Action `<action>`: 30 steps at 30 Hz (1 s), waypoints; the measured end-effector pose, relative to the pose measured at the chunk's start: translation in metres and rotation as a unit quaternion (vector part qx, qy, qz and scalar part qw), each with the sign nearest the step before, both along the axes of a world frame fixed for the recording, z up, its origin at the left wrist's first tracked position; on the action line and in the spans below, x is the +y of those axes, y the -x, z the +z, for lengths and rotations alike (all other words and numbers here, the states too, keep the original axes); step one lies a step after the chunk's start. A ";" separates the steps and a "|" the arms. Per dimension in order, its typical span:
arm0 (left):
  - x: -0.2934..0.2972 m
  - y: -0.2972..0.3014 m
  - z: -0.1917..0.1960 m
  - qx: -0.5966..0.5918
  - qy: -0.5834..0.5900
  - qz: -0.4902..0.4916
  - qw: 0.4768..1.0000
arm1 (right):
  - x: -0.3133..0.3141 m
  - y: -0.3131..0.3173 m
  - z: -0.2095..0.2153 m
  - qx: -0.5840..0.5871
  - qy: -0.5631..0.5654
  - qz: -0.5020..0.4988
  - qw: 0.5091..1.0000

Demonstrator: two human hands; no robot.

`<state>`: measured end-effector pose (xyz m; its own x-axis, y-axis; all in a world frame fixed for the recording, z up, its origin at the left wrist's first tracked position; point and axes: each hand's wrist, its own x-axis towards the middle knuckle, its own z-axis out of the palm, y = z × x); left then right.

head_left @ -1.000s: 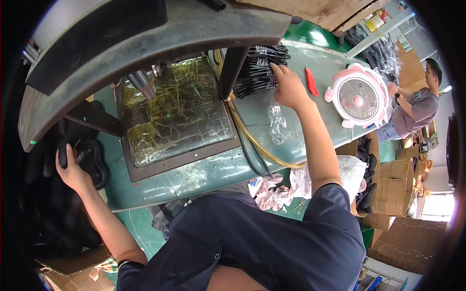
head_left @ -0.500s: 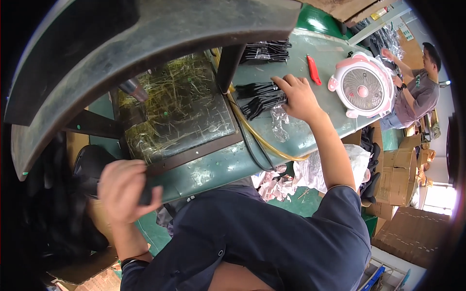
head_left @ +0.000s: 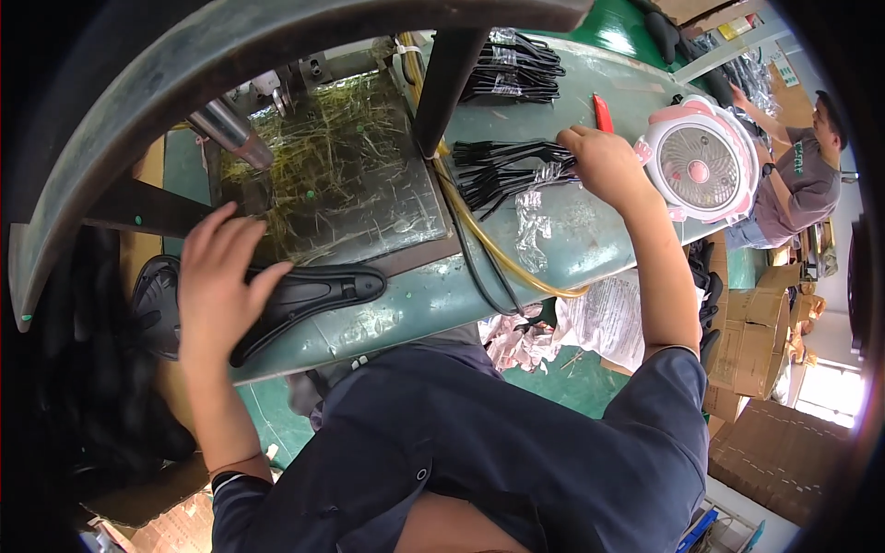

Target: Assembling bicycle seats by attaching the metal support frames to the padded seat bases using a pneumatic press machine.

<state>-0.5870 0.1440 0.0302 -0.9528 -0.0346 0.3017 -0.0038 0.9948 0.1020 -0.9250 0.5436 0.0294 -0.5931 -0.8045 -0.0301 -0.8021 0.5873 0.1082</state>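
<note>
A black bicycle saddle (head_left: 324,288) lies underside up along the near left edge of the green table (head_left: 544,244). My left hand (head_left: 218,286) rests over its wide end, fingers spread and thumb apart. Over to the right, my right hand (head_left: 607,166) has its fingers closed on the end of a bundle of black bent metal saddle rails (head_left: 502,175). How many rails it grips is hidden. Clear plastic wrap (head_left: 532,230) trails from that bundle.
A machine's metal nozzle (head_left: 235,138) and curved frame (head_left: 304,32) overhang a tape-covered plate (head_left: 369,184). Another rail bundle (head_left: 516,69), a red cutter (head_left: 603,112) and a pink-white fan (head_left: 698,166) stand beyond. A yellow hose (head_left: 498,253) crosses the table. A co-worker (head_left: 802,175) stands at right.
My left hand has brought the dark saddle onto the table edge and spread its fingers over it. My right hand has shifted right along the rail bundle, whose rails now fan out.
</note>
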 end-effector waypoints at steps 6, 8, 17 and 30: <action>-0.036 -0.027 -0.021 -0.023 -0.142 0.008 0.990 | -0.006 -0.003 -0.005 0.024 -0.062 -0.012 0.998; -0.033 -0.031 -0.029 -0.014 -0.158 0.028 0.987 | -0.007 -0.013 -0.001 0.096 -0.020 0.030 0.995; 0.016 -0.017 -0.056 0.153 -0.208 0.090 0.962 | -0.006 -0.039 0.002 -0.012 0.040 0.040 0.998; 0.024 -0.022 -0.074 0.210 -0.218 0.120 0.945 | 0.059 -0.088 -0.049 -0.024 0.110 0.088 0.990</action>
<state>-0.5655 0.1675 -0.0437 -0.7005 -0.4435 0.5591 -0.0921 0.8331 0.5454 -0.8371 0.6023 -0.0197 -0.4453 -0.8856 0.1318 -0.8952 0.4430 -0.0482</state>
